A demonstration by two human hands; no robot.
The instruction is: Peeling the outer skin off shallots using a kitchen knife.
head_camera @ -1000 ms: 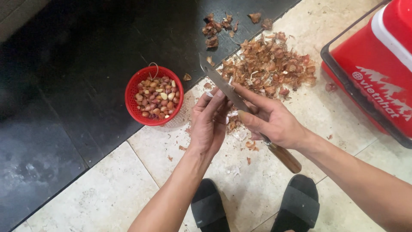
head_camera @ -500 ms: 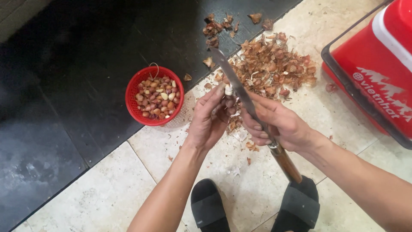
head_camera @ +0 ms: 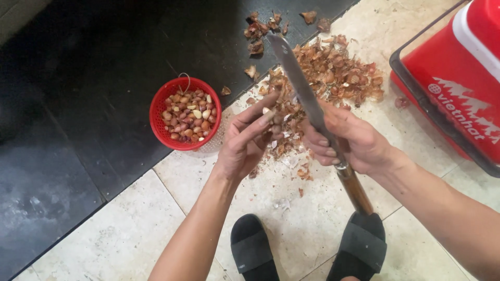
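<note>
Over the tile floor (head_camera: 130, 234), your left hand (head_camera: 245, 145) pinches one shallot clove (head_camera: 266, 111), right hand (head_camera: 349, 143) clamps the knife (head_camera: 302, 88); basket (head_camera: 161, 132) part-filled, skins (head_camera: 338, 73) heaped.

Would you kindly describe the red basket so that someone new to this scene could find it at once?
Look along the edge where the dark floor meets the pale tiles. Left of the left hand sits a small round red basket of meshed plastic. Unlike the loose peel pile, it holds whole cloves.
</note>
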